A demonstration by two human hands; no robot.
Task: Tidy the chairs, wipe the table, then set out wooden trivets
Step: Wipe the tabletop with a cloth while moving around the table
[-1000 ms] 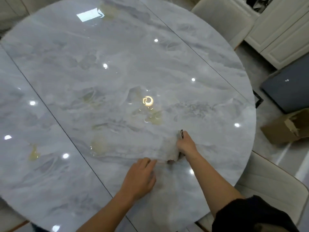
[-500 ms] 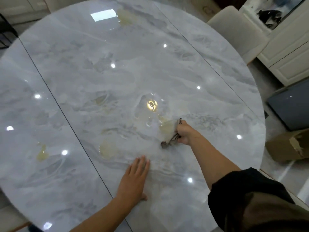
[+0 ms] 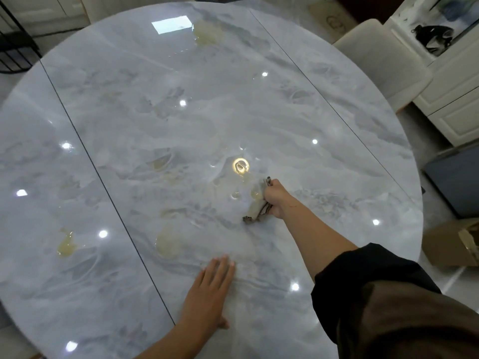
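Our right hand [image 3: 274,200] grips a bunched cloth [image 3: 256,212] pressed on the table [image 3: 129,130]; yellowish smears lie just beyond it. Our left hand [image 3: 210,294] rests flat, fingers spread, nearer us.

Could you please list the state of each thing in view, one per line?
Table: glossy marble top, yellowish smears not yet wiped.
Cloth: crumpled, pressed on the table under the right hand.
Right hand: closed on the cloth.
Left hand: flat on the table, fingers extended, holding nothing.
Chair: beside the table's far edge.
Cardboard box: on the floor, flap torn.
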